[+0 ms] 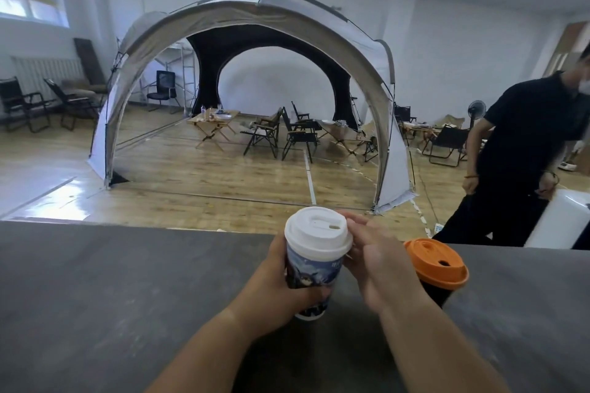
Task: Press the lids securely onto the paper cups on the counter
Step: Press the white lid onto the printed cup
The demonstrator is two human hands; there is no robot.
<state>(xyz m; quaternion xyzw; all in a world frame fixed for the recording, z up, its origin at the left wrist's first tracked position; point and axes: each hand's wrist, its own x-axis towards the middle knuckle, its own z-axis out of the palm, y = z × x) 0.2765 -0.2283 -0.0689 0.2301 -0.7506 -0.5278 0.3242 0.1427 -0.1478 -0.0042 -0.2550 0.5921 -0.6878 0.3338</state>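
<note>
A blue printed paper cup [311,271] with a white lid [317,231] on top stands on the grey counter [111,297], near its far edge. My left hand [274,290] is wrapped around the cup's body. My right hand [373,262] has its fingertips against the right rim of the white lid. To the right, partly behind my right hand, stands a black paper cup [437,292] with an orange lid [437,262] on it; neither hand touches it.
A person in black [517,156] stands beyond the counter's far right end beside a white object [562,220]. Past the counter are a wooden floor, a large dome tent [255,19], folding chairs and small tables.
</note>
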